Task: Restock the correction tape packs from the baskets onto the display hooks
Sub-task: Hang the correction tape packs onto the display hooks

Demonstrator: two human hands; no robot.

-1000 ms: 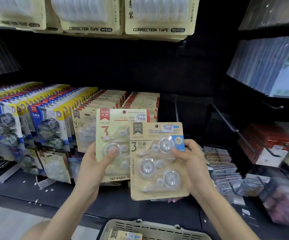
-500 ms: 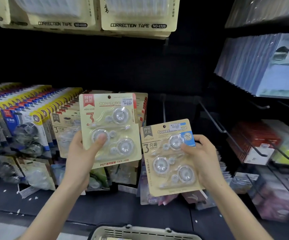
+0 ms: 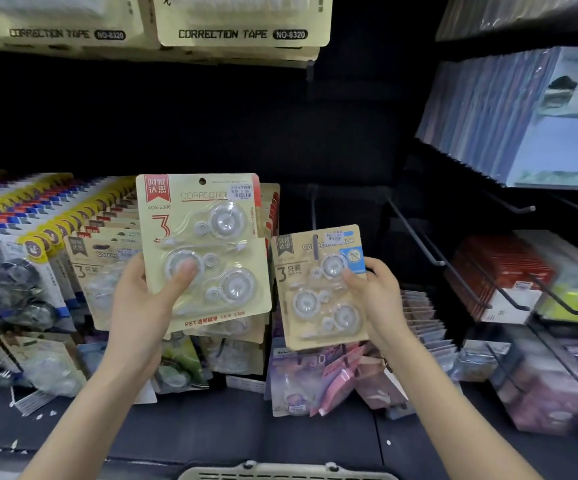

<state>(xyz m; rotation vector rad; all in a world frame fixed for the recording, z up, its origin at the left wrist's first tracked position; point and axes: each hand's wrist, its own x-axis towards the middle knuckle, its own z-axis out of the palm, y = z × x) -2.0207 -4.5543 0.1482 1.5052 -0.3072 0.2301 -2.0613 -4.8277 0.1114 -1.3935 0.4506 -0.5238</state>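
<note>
Seems mid-hooking the small pack (image 3: pixel 318 327), pinched in right hand (image 3: pixel 377 299), onto the hook (image 3: pixel 313 213) at its 12 o'clock, bigger pack (image 3: pixel 204 237) gripped in left hand (image 3: pixel 142 306); probably needs sliding back next.

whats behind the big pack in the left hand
A row of hanging beige packs peeks out past the right and bottom edges of the big pack. Their fronts and hook are covered.

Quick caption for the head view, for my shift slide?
Left hand holds a larger three-tape correction pack before the stocked rows; right hand holds a smaller pack at a bare hook.
</note>
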